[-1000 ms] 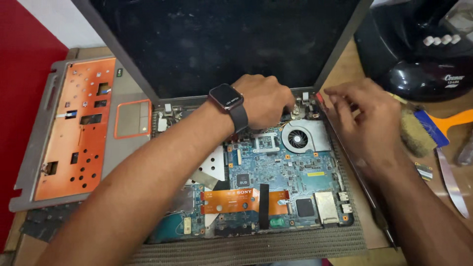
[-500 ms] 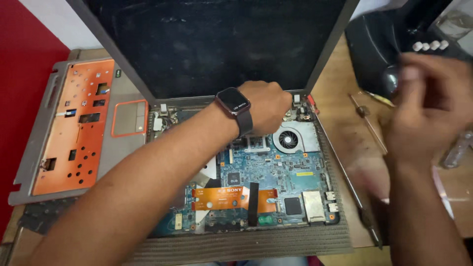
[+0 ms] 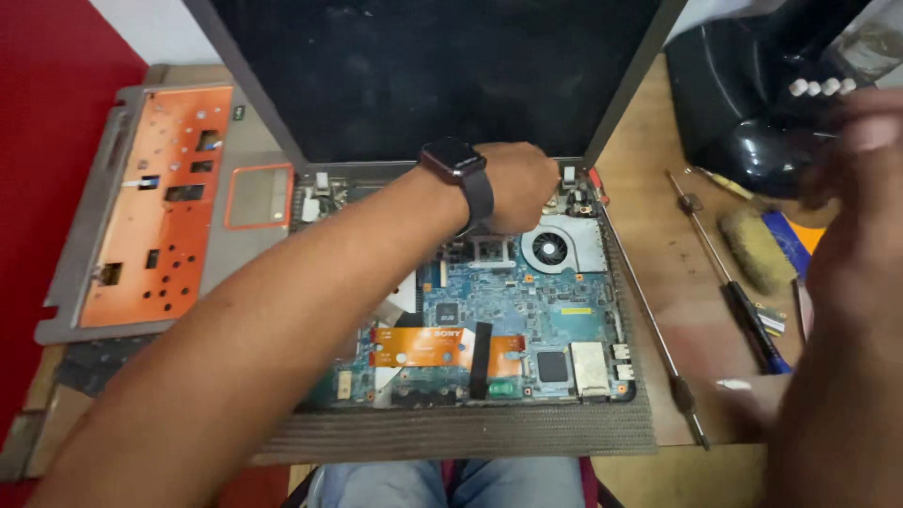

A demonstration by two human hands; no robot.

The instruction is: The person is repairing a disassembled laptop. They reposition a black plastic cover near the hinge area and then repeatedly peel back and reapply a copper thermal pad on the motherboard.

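Teardown approx. halfway: palm rest (image 3: 160, 226) already off at 9 o'clock on desk (image 3: 677, 254), laptop (image 3: 489, 310) centre w/ board bare; left hand (image 3: 513, 188) curled near fan (image 3: 550, 249), right hand (image 3: 847, 235) blurred, grip can't tell.

1. A bare wooden table (image 3: 658, 254) carries everything.
2. A ribbed grey-brown mat (image 3: 470, 435) lies on it, under an opened laptop with exposed blue circuit board (image 3: 513, 310).
3. A detached grey-and-orange palmrest cover (image 3: 160, 216) lies at the left.
4. Two long slim screwdrivers (image 3: 724, 273), a bristle brush (image 3: 757, 249) and a black rounded appliance (image 3: 752, 94) lie at the right.
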